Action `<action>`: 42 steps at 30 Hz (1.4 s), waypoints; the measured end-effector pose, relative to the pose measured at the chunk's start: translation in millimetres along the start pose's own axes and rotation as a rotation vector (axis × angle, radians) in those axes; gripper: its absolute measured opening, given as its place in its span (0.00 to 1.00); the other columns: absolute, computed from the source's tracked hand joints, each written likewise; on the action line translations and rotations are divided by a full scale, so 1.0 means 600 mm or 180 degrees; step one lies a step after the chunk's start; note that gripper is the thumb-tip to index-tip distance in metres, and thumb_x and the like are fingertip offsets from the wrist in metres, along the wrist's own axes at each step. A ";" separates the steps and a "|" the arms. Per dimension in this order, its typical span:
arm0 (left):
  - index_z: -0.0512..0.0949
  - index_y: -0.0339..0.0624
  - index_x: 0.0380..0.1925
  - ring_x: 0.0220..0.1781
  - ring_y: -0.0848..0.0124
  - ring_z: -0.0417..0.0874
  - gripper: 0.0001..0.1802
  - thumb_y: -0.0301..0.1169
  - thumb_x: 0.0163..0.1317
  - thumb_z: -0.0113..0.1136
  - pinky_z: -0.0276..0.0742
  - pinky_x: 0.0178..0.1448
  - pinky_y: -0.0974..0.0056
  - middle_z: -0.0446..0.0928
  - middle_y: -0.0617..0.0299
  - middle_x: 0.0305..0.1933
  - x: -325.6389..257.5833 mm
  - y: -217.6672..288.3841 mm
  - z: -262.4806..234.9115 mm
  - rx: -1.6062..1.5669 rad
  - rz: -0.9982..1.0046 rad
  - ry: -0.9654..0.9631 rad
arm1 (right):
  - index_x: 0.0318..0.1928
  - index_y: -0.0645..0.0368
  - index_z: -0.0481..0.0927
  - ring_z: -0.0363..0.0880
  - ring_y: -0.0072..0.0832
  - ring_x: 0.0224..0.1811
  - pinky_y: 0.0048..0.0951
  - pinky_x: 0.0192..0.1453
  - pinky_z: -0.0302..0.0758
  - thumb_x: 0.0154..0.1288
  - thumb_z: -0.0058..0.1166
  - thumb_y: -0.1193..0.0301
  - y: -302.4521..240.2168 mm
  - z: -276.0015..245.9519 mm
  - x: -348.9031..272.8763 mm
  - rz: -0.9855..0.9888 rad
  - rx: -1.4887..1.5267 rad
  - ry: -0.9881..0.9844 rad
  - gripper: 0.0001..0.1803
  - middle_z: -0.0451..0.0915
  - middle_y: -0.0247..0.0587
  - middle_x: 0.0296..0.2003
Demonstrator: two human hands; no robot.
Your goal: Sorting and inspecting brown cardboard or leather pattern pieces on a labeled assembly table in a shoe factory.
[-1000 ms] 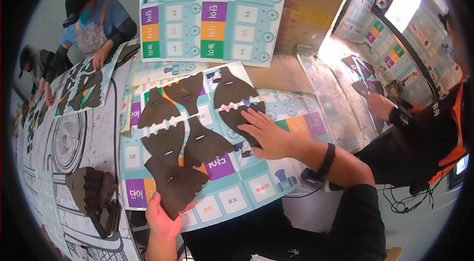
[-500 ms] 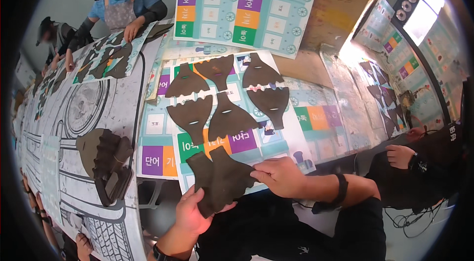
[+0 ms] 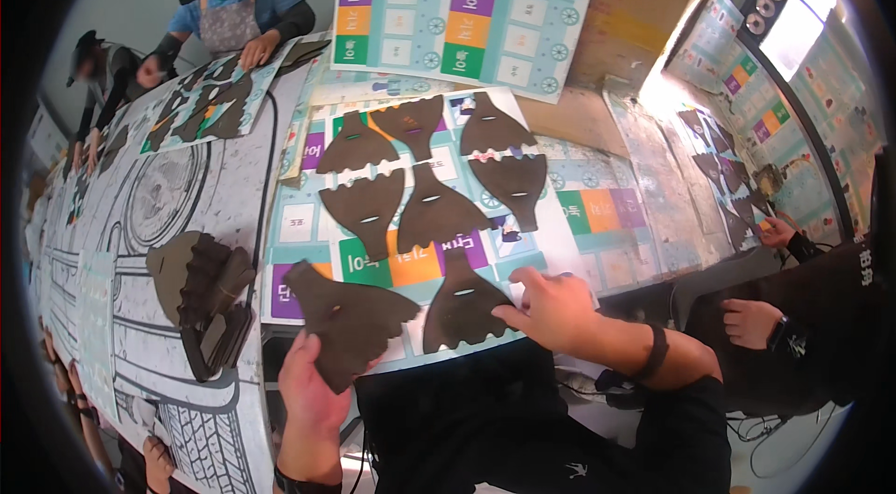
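Note:
My left hand (image 3: pixel 313 377) grips a dark brown fan-shaped piece (image 3: pixel 350 321) with a scalloped edge, tilted above the near edge of the sheet; whether more pieces lie under it I cannot tell. At the near side of the printed sheet (image 3: pixel 523 120) lies another such piece (image 3: pixel 462 312), slotted in the middle. My right hand (image 3: pixel 560 307) is beside it, thumb at its right edge, thumb and forefinger apart. Farther up the sheet, several matching pieces (image 3: pixel 364 209) lie in two rows, alternately turned.
A stack of dark pieces (image 3: pixel 201 293) rests on the table (image 3: pixel 187 204) to my left. Printed sheets (image 3: pixel 467 8) lean against a cardboard box (image 3: pixel 625 8) at the back. A co-worker (image 3: pixel 229 18) handles similar pieces at far left; another person's hand (image 3: pixel 751 321) is at right.
One fan-shaped piece has gone from between my hands onto the near part of the sheet. My left hand has moved left with the remaining piece; my right fingers have spread.

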State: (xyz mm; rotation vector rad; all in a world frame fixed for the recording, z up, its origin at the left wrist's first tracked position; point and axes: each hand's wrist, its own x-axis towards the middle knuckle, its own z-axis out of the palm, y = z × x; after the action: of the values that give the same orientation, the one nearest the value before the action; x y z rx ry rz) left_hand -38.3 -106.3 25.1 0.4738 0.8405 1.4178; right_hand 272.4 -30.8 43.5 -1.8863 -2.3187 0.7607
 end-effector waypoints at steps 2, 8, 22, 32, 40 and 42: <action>0.64 0.31 0.65 0.58 0.51 0.81 0.26 0.36 0.73 0.40 0.81 0.54 0.45 0.75 0.45 0.61 -0.002 -0.002 0.018 0.0016 -0.0171 -0.0006 | 0.53 0.60 0.77 0.85 0.38 0.35 0.37 0.44 0.80 0.64 0.64 0.56 -0.004 -0.004 -0.013 -0.0993 -0.0369 0.0754 0.25 0.84 0.42 0.35; 0.70 0.28 0.62 0.61 0.57 0.80 0.21 0.29 0.73 0.50 0.75 0.66 0.54 0.77 0.46 0.61 -0.007 -0.042 0.050 -0.0339 -0.0546 -0.0211 | 0.45 0.61 0.80 0.84 0.35 0.37 0.33 0.45 0.79 0.67 0.62 0.61 -0.060 0.007 -0.005 -0.0954 0.1608 -0.0090 0.16 0.83 0.42 0.35; 0.72 0.31 0.59 0.54 0.64 0.82 0.28 0.15 0.55 0.42 0.78 0.59 0.61 0.79 0.51 0.55 0.055 0.023 0.026 0.1110 -0.0040 -0.0137 | 0.42 0.65 0.81 0.73 0.16 0.34 0.23 0.39 0.73 0.66 0.56 0.75 0.126 -0.097 -0.023 -0.0068 0.1888 0.0294 0.07 0.77 0.28 0.30; 0.77 0.47 0.19 0.45 0.61 0.76 0.01 0.26 0.45 0.59 0.61 0.70 0.39 0.74 0.61 0.30 0.097 0.112 0.106 0.6539 0.2412 -0.1786 | 0.30 0.58 0.78 0.78 0.43 0.41 0.39 0.45 0.74 0.50 0.55 0.76 0.160 -0.193 0.012 -0.1517 -0.0898 0.0689 0.04 0.78 0.44 0.33; 0.80 0.43 0.39 0.66 0.53 0.70 0.13 0.30 0.51 0.62 0.56 0.75 0.38 0.73 0.50 0.54 0.121 -0.005 0.104 0.6696 0.2664 -0.2746 | 0.53 0.56 0.78 0.70 0.45 0.64 0.44 0.66 0.69 0.56 0.59 0.68 0.152 -0.096 0.035 -0.2351 -0.1751 0.0798 0.22 0.71 0.49 0.61; 0.75 0.39 0.57 0.70 0.44 0.66 0.29 0.36 0.54 0.64 0.53 0.75 0.35 0.68 0.42 0.65 0.102 -0.005 0.046 0.6331 0.2376 -0.1783 | 0.57 0.55 0.76 0.67 0.47 0.67 0.47 0.68 0.67 0.56 0.61 0.64 0.184 -0.090 0.008 -0.2148 -0.1239 0.0694 0.27 0.69 0.50 0.64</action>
State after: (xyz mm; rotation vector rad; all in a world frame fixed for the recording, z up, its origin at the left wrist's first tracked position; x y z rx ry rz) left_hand -19.2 -41.8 26.8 2.7123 1.4257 0.4212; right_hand 389.7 6.4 44.6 -1.0428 -2.8116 0.0303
